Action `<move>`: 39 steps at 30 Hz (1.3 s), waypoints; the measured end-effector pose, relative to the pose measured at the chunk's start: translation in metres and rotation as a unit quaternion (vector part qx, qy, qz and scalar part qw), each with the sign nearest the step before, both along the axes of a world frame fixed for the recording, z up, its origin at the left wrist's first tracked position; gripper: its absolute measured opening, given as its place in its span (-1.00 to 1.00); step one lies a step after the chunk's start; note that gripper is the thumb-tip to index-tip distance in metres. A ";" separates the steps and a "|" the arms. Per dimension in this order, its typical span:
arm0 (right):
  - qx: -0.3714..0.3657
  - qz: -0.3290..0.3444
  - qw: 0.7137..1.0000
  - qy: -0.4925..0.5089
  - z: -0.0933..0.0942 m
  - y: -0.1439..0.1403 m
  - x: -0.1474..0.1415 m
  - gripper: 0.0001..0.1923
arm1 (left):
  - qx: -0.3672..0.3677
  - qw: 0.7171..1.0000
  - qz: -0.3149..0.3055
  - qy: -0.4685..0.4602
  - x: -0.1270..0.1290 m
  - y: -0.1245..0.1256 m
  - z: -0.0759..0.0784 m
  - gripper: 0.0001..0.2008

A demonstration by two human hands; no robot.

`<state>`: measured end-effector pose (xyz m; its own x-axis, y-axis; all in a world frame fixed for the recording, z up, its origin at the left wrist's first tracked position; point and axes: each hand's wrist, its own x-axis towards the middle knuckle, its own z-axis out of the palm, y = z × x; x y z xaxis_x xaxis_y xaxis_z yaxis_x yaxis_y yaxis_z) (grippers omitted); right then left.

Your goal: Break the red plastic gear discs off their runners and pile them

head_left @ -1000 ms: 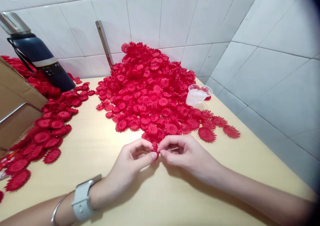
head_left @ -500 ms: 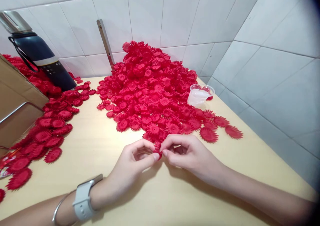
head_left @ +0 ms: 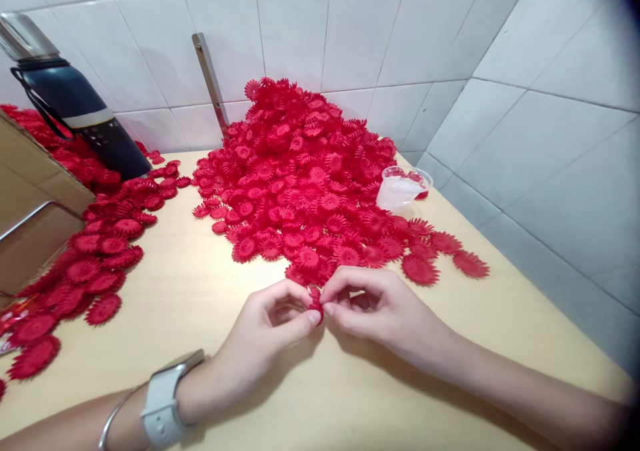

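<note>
Both hands meet at the near edge of the table [head_left: 310, 398]. Left hand [head_left: 267, 334]: thumb and forefinger pinched together on a small red flower piece [head_left: 315, 296], remaining fingers curled beneath. Right hand [head_left: 383, 308]: thumb and forefinger pinched on the same piece from the opposite side, so my fingertips nearly touch across it. I hold the piece just above the tabletop, directly in front of the lowest edge of the large heap of red flower pieces [head_left: 305, 171]; whether it is one piece or two pressed together cannot be told.

Position of surrounding items:
- The large heap lies in the corner, banked against the tiled wall [head_left: 350, 31].
- A clear plastic cup [head_left: 401, 188] stands at the right flank of the heap, touching it.
- A second, flatter spread of red flower pieces [head_left: 95, 258] lies along the left side of the table, well apart from my hands.
- A dark blue flask [head_left: 83, 114] leans at the far left, behind that spread.
- A cardboard box [head_left: 30, 204] stands at the left edge.
- A white watch [head_left: 165, 401] and a thin bangle [head_left: 113, 418] sit on my left wrist.
</note>
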<state>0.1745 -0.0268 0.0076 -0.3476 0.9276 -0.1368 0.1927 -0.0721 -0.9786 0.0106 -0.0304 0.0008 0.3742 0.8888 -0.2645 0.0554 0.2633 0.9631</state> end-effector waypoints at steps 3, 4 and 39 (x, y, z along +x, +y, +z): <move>-0.067 0.009 0.997 0.038 -0.002 0.001 0.000 -0.95 | 0.003 1.000 0.005 0.010 0.000 0.000 0.000 -0.94; -0.094 0.007 0.994 0.055 -0.002 0.001 0.000 -0.97 | 0.003 1.000 0.008 0.012 0.001 0.000 0.000 -0.94; -0.026 0.079 0.996 0.031 -0.005 0.003 0.001 -0.89 | -0.003 1.000 0.027 -0.007 -0.002 0.000 0.001 -0.97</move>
<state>0.1751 -0.0241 0.0025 -0.4988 0.8523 -0.1574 0.1447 -0.0972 -0.9847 0.0087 -0.0303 0.0016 0.3303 0.9062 -0.2642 0.0272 0.2706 0.9623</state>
